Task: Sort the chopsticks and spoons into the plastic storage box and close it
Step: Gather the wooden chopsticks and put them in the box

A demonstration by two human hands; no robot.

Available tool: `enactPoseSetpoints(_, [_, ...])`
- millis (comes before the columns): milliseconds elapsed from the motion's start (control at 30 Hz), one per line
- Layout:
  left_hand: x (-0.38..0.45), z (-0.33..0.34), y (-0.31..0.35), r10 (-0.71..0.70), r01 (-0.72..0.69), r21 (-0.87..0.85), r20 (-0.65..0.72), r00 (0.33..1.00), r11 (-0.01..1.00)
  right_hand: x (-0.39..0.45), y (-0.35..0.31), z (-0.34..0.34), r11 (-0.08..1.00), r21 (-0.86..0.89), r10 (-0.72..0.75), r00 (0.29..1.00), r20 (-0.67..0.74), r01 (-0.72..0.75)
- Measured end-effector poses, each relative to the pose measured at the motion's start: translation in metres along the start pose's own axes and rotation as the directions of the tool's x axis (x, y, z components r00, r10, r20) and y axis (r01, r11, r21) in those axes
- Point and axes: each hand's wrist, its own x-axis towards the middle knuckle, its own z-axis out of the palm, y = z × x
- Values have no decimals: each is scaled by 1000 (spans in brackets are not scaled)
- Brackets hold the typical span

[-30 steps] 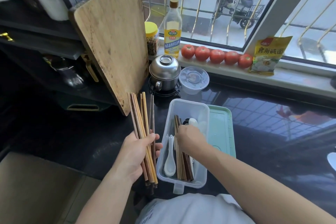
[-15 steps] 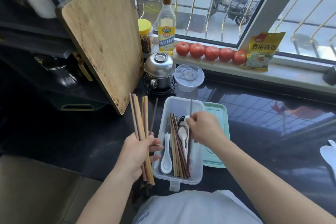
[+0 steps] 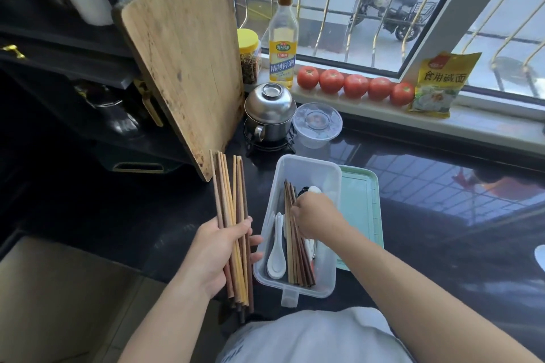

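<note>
**Q:** Where is the storage box, and what is in it?

**A:** The clear plastic storage box [image 3: 298, 283] lies open on the black counter [image 3: 442, 244]. Inside, a white ceramic spoon [image 3: 276, 256] sits along its left wall, with a row of wooden chopsticks [image 3: 299, 259] beside it, lying lengthwise. The pale green lid [image 3: 361, 215] lies flat, touching the box's right side.

**Q:** What are the hands doing?

**A:** The left hand [image 3: 218, 256], just left of the box, grips a bundle of chopsticks [image 3: 230, 200] around its lower half. The right hand [image 3: 317, 218] reaches down into the box over the chopsticks, knuckles up; whether its fingers pinch anything, I cannot tell.

**Q:** How will these things handle?

**A:** The chopsticks look light, stiff and smooth, likely to fan out or slip, so hold them near the middle. The spoon looks breakable; take it by the handle.

**Q:** What lies beyond the box?

**A:** Behind it are a steel pot [image 3: 269, 115] and a clear bowl [image 3: 318, 124]; a wooden cutting board [image 3: 182, 62] leans further left.
</note>
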Motion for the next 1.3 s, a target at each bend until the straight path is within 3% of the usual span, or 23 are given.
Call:
enactPoseSetpoints(100, [-2, 4, -1, -16, 15, 16, 44, 999, 1000, -28, -5, -9, 875, 484, -3, 1000, 5, 0])
enactPoseSetpoints(167, [-3, 15, -1, -13, 6, 75, 91, 996, 997, -51, -14, -9, 781, 625, -79, 992, 95, 2])
enactPoseSetpoints(300, [-5, 34, -2, -2, -35, 205, 174, 985, 978, -62, -17, -9, 782, 623, 0, 999, -39, 24])
enactPoseSetpoints(467, [-1, 33, 2, 8, -63, 284, 192, 981, 957, -61, -17, -14, 778, 628, -36, 998, 50, -4])
enactPoseSetpoints(600, [4, 30, 4, 13, -38, 225, 110, 994, 974, -43, -16, -22, 678, 727, 166, 986, -8, -108])
enactPoseSetpoints(633, [7, 27, 3, 20, -33, 200, 68, 997, 979, -35, -14, -28, 689, 715, 218, 975, -49, -118])
enactPoseSetpoints(667, [9, 24, 3, 21, -25, 168, 26, 999, 986, -28, -10, -33, 774, 624, 231, 965, -123, -106])
enactPoseSetpoints(733, [13, 17, 2, 10, -7, 106, -35, 999, 994, -18, -6, -39, 944, 309, 174, 969, -178, -113])
enactPoseSetpoints(767, [14, 14, 2, 2, 2, 83, -50, 999, 997, -14, -8, -36, 977, 175, 152, 976, -158, -123])
enactPoseSetpoints(867, [13, 12, 1, -7, 10, 60, -48, 999, 998, -4, -14, -20, 992, -27, 124, 990, -65, -126])
enactPoseSetpoints(1033, [8, 16, 1, 0, -1, 103, 9, 1000, 995, 1, -19, -14, 959, -282, 6, 999, -35, -15])
enactPoseSetpoints(1200, [8, 12, 4, -24, 18, 106, 58, 998, 994, -9, -2, -31, 999, -30, 36, 987, -155, -41])
enactPoseSetpoints(1300, [6, 17, 7, -22, 6, 114, 145, 989, 994, -31, 2, -32, 964, 264, 39, 996, -80, -16])
